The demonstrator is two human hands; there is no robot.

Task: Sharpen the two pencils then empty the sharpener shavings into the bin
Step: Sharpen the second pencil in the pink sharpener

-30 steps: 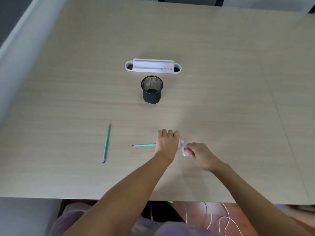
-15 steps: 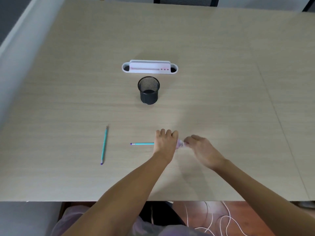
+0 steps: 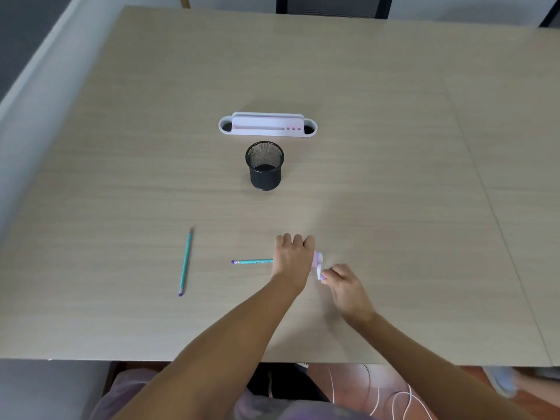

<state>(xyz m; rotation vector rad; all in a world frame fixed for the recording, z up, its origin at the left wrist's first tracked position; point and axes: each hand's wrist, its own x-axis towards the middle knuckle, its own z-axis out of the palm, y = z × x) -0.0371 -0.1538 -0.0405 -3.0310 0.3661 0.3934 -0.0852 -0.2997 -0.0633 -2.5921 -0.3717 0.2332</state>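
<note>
A teal pencil [image 3: 253, 261] with a purple eraser end lies level, pointing left out of my left hand [image 3: 293, 259], which is closed over the pencil's right part and over most of a small purple-and-white sharpener [image 3: 318, 262]. My right hand [image 3: 344, 286] pinches the sharpener's handle at its lower right end. A second teal pencil [image 3: 185, 262] lies loose on the table to the left, tip pointing away from me. The black mesh bin [image 3: 265, 166] stands upright behind the hands, apart from them.
A white desk organiser [image 3: 268, 125] sits behind the mesh bin. The wooden table [image 3: 121, 177] has its front edge just below my forearms. A seam runs down the table on the right. White cables lie on the floor below.
My right hand has swung from level with the sharpener down to its lower right end, as in a cranking turn. The left hand and both pencils have stayed put.
</note>
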